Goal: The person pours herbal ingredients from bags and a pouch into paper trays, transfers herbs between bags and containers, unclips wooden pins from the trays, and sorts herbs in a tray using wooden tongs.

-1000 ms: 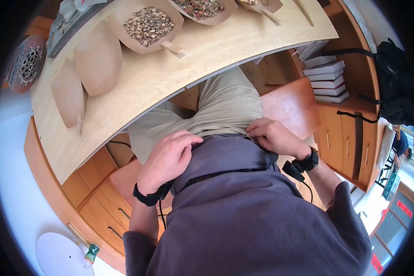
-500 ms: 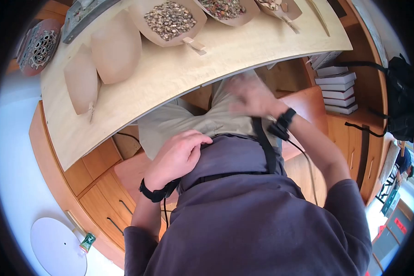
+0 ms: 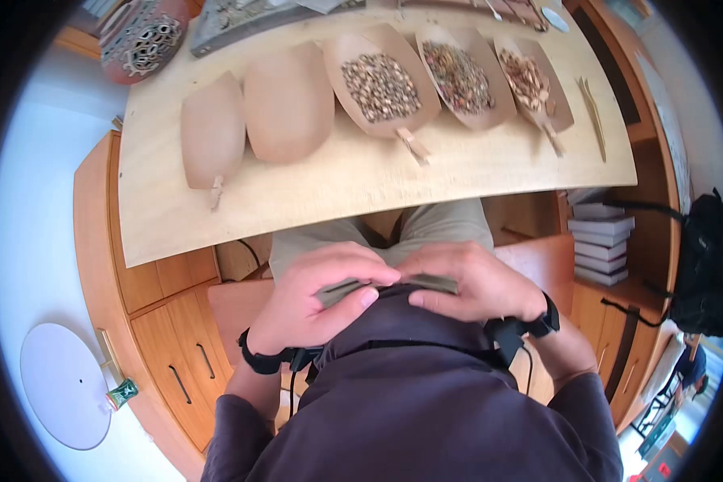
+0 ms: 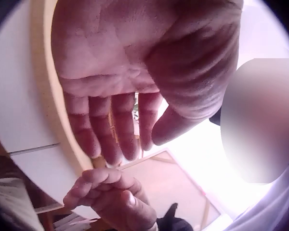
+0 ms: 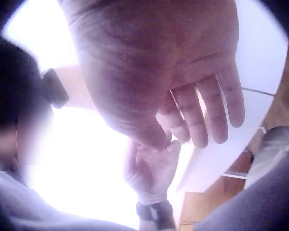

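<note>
My left hand (image 3: 301, 293) and right hand (image 3: 486, 281) are raised in front of the belly, fingertips close together, over the lap. Each has gently bent fingers, with the thumb apart from them. In the left wrist view the left palm (image 4: 135, 43) is bare; the right wrist view shows a bare right palm (image 5: 168, 53) too. Beyond them on the table (image 3: 313, 197) lies a row of brown scoop-shaped trays. The two at the left, a narrow tray (image 3: 213, 132) and a wider tray (image 3: 289, 104), hold nothing. Dried brown pieces (image 3: 381, 87), mixed dried bits (image 3: 462, 76) and pale chips (image 3: 528, 80) fill the others.
Golden tweezers (image 3: 593, 120) lie at the table's right. A grey tray (image 3: 249, 24) and a reddish openwork vessel (image 3: 145, 40) stand at the back left. White boxes (image 3: 602, 241) are stacked on the right shelf, near a black backpack (image 3: 703, 257). Wooden drawers (image 3: 181, 353) flank the left.
The right hand moved from the waist out over the lap, then back beside the left hand. Both hands rose off the shirt and came together. The view tilted up, showing more table.
</note>
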The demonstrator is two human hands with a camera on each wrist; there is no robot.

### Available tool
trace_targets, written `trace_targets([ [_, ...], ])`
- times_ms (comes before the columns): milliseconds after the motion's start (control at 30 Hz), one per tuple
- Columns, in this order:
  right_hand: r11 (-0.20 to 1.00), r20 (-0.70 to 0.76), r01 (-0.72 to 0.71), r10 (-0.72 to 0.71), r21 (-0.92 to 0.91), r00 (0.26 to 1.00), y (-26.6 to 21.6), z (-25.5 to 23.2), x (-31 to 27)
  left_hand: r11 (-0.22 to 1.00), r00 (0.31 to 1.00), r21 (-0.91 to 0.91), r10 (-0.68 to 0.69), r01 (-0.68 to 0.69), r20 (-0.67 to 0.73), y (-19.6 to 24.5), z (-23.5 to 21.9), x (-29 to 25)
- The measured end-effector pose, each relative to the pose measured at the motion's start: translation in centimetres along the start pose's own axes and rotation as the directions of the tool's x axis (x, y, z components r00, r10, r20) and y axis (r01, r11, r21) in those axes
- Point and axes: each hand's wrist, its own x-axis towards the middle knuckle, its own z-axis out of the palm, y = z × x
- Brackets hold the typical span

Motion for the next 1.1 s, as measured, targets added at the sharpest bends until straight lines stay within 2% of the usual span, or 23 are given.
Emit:
trace_targets([
  [33,0.998,-0.009,0.013,-0.013,0.06,1.0,-1.2,-0.4,0.5,1.0,1.0,0.014,0.015,-0.014,-0.016,1.0,-0.4,0.6],
  [100,0.994,0.005,-0.02,0.02,0.105,1.0,-2.4,-0.8,1.6,0.971,0.95,0.01,0.237,-0.24,-0.203,3.0,-0.5,1.9],
  [133,0.985,-0.056,0.076,-0.069,0.153,0.996,-2.7,-0.9,2.4,0.95,0.916,0.045,0.311,-0.31,-0.254,4.0,-0.2,2.7],
  [167,0.964,-0.119,0.172,-0.15,0.201,0.981,-3.1,-0.7,3.1,0.919,0.881,0.132,0.395,-0.372,-0.262,4.9,0.0,3.6],
  [200,0.928,-0.167,0.172,-0.122,0.331,0.978,-3.5,0.0,3.5,0.877,0.84,0.219,0.476,-0.428,-0.261,5.5,0.4,4.7],
  [267,0.906,-0.183,0.229,-0.173,0.356,0.968,-4.3,0.9,4.2,0.758,0.719,0.323,0.646,-0.567,-0.255,5.6,2.6,7.5],
  [300,0.881,-0.21,0.271,-0.202,0.387,0.956,-7.0,0.8,6.1,0.745,0.708,0.339,0.66,-0.575,-0.251,5.5,2.7,7.7],
  [333,0.854,-0.241,0.31,-0.225,0.417,0.944,-5.7,1.5,5.3,0.719,0.691,0.407,0.68,-0.563,-0.246,5.4,2.7,7.9],
  [500,0.681,-0.41,0.495,-0.301,0.54,0.861,-7.3,3.0,6.7,0.551,0.613,0.688,0.766,-0.472,-0.194,4.3,2.8,8.3],
  [633,0.499,-0.556,0.636,-0.321,0.589,0.767,-8.1,3.3,7.4,0.411,0.561,0.814,0.818,-0.411,-0.129,2.4,2.7,8.5],
  [667,0.498,-0.56,0.644,-0.33,0.58,0.76,-7.8,2.6,7.3,0.429,0.546,0.799,0.824,-0.421,-0.155,1.4,2.3,8.5],
  [733,0.689,-0.411,0.605,-0.456,0.398,0.79,-6.9,0.5,6.4,0.442,0.529,0.779,0.831,-0.444,-0.171,1.0,1.7,8.3],
  [767,0.69,-0.416,0.611,-0.461,0.387,0.784,-7.6,-0.5,5.7,0.464,0.575,0.776,0.802,-0.427,-0.163,1.0,1.4,8.3],
  [800,0.788,-0.403,0.464,-0.302,0.404,0.864,-9.0,-1.6,4.8,0.486,0.619,0.774,0.769,-0.406,-0.158,0.9,1.2,8.2],
  [833,0.857,-0.387,0.299,-0.129,0.42,0.913,-9.8,-2.7,4.0,0.483,0.612,0.772,0.775,-0.414,-0.156,0.8,1.1,8.0],
  [867,0.89,-0.49,0.336,-0.155,0.307,0.858,-9.7,-3.7,3.4,0.677,0.707,0.652,0.642,-0.341,-0.297,0.5,1.1,7.6],
  [900,0.953,-0.527,0.301,-0.239,0.035,0.816,-10.0,-5.7,2.7,0.833,0.784,0.496,0.471,-0.244,-0.405,0.1,1.1,7.1],
  [933,0.948,-0.56,0.264,-0.319,-0.179,0.765,-10.2,-7.6,1.8,0.869,0.827,0.439,0.412,-0.229,-0.382,-0.9,0.8,6.2],
  [967,0.946,-0.68,0.312,-0.283,-0.083,0.677,-10.6,-8.5,1.7,0.9,0.867,0.381,0.351,-0.21,-0.353,-1.9,0.5,5.6],
  [1000,0.948,-0.736,0.283,-0.294,-0.145,0.61,-10.6,-10.2,1.5,0.899,0.865,0.377,0.359,-0.221,-0.349,-2.2,0.6,5.7],
  [1033,0.985,-0.799,0.147,-0.161,-0.092,0.579,-10.7,-12.2,1.1,0.91,0.888,0.351,0.337,-0.222,-0.311,-2.4,0.7,5.8],
  [1067,0.968,-0.823,0.159,-0.247,-0.192,0.511,-10.0,-14.4,2.0,0.919,0.908,0.327,0.317,-0.221,-0.275,-2.7,0.9,5.9],
  [1100,0.964,-0.813,0.091,-0.261,-0.251,0.52,-9.4,-17.2,2.3,0.917,0.903,0.326,0.327,-0.231,-0.278,-2.9,1.0,5.8],
])
